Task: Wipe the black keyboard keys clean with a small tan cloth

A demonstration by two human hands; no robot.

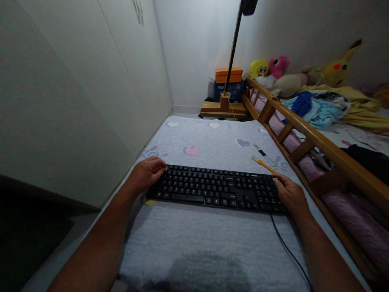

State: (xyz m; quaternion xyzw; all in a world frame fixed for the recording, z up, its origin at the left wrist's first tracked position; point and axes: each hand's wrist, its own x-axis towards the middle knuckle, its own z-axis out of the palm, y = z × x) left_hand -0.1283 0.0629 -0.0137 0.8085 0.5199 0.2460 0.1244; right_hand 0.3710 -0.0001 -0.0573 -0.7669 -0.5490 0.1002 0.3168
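A black keyboard lies flat across a grey blanket with heart prints. My left hand is curled round the keyboard's left end, fingers over its top corner. My right hand grips the right end, fingers closed on the edge. A black cable runs from the keyboard's right side toward me. Just beyond my right hand a small brush with a yellow handle rests on the blanket, and a small dark tool lies a little farther back.
White wardrobe doors rise along the left. A wooden bed rail runs along the right, with plush toys and clothes behind it. At the back stand a wooden stand with a dark pole and stacked boxes.
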